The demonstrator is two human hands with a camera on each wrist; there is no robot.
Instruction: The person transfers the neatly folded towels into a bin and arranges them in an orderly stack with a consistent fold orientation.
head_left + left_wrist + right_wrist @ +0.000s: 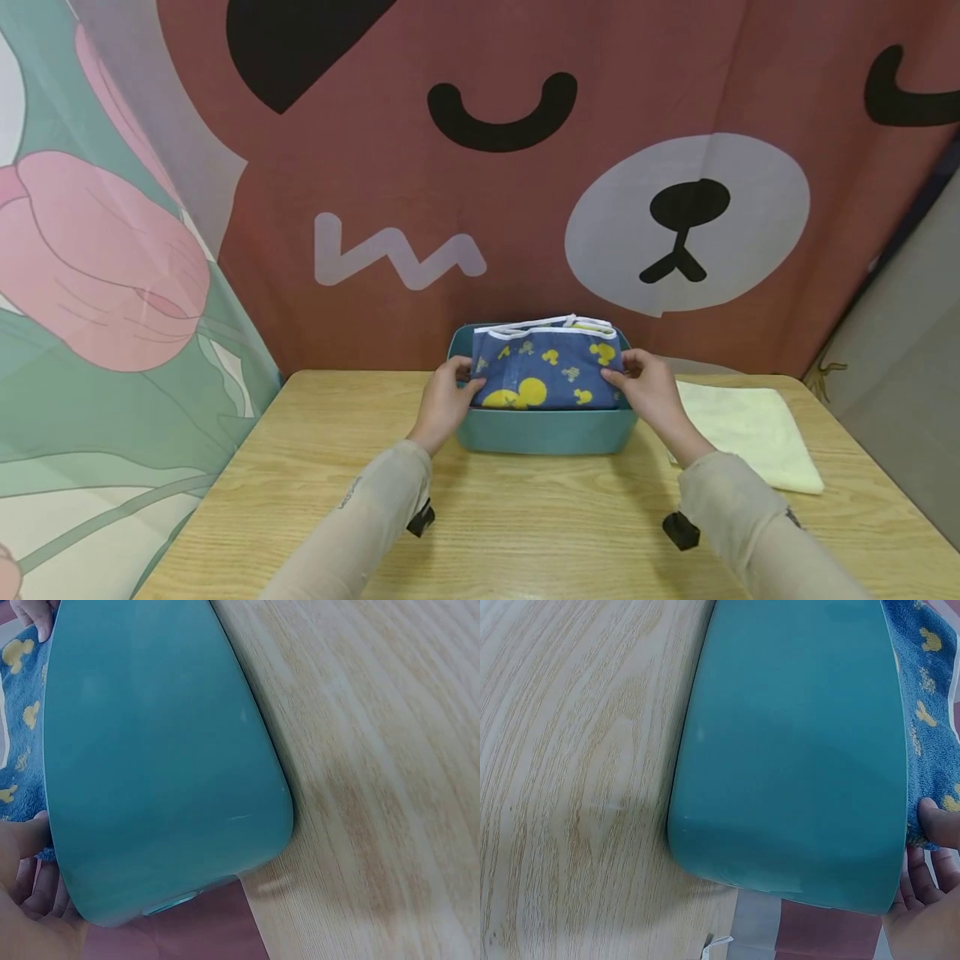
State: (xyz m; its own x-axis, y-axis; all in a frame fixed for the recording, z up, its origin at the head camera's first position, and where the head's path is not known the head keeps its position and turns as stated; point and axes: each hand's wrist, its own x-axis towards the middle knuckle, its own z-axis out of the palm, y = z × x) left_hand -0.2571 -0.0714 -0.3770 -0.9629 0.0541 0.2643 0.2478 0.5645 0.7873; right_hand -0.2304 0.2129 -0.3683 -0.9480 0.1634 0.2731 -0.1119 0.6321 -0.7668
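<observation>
A folded blue towel (547,367) with yellow mouse-head patterns and white edging stands partly inside a teal bin (543,432), its upper part above the front rim. My left hand (447,400) pinches the towel's left edge between thumb and fingers at the bin's left end. At the opposite end my right hand (648,387) pinches the right edge the same way. Both wrist views show the bin's smooth front wall, with the left thumb (30,836) and right thumb (937,823) against the towel by the rim. The towel's lower part is hidden behind the front wall.
A pale yellow folded cloth (750,433) lies on the wooden table (525,525) to the right of the bin. Behind the table's far edge hangs a curtain (360,333) with a brown bear print. A leaf-and-flower curtain (97,400) hangs at the left.
</observation>
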